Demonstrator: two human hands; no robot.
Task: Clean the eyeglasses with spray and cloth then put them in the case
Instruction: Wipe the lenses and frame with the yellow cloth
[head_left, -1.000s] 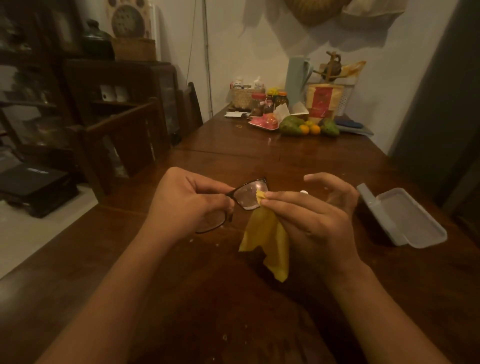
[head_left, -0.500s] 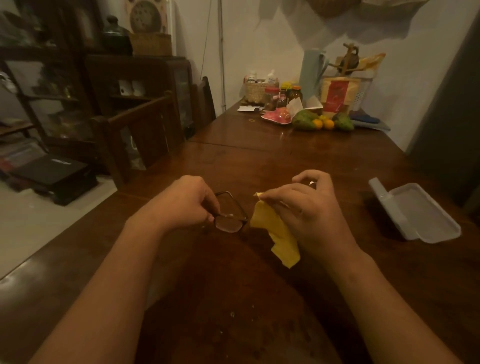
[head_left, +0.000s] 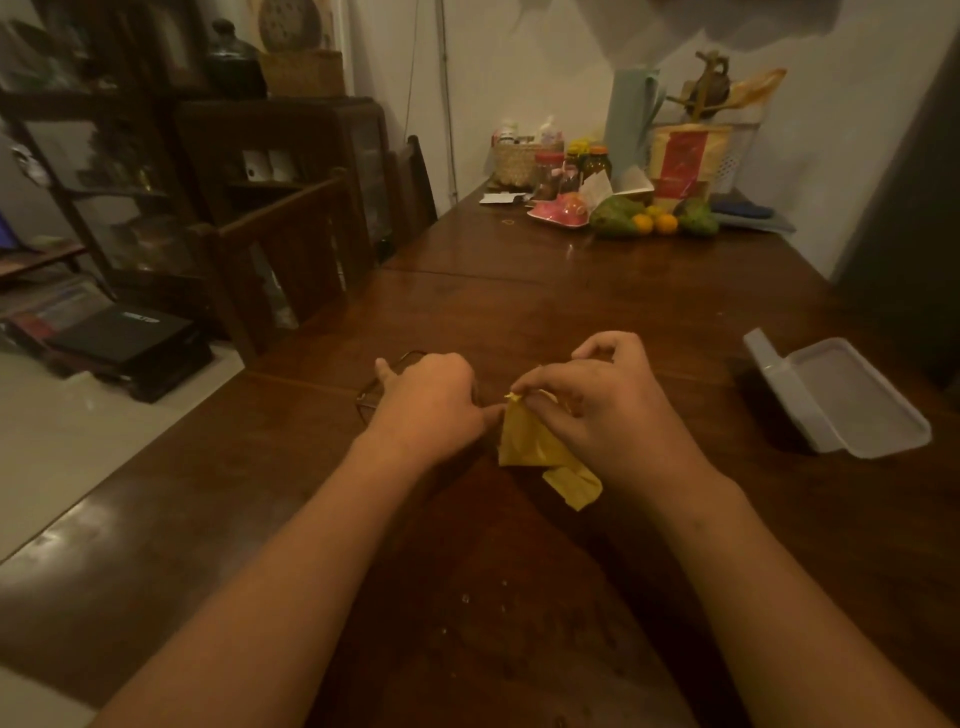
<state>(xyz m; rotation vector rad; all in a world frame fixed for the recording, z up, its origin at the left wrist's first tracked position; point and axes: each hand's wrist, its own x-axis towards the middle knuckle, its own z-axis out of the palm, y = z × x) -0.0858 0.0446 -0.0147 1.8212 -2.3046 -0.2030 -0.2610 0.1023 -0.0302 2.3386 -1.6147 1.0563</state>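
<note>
Head: left hand (head_left: 434, 402) grips eyeglasses (head_left: 374, 387); right hand (head_left: 605, 402) pinches cloth (head_left: 535, 447).

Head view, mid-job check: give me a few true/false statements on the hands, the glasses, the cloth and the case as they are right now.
1. The right hand pinches the yellow cloth. True.
2. The glasses case is closed. False: it lies open on the table, to the right of the hands.
3. The eyeglasses are already in the case. False: they are at the left hand, which covers most of the frame.
4. The cloth is in the left hand. False: the right hand holds it, with a loose end hanging below.
5. Fruit sits at the far end of the table. True.
</note>
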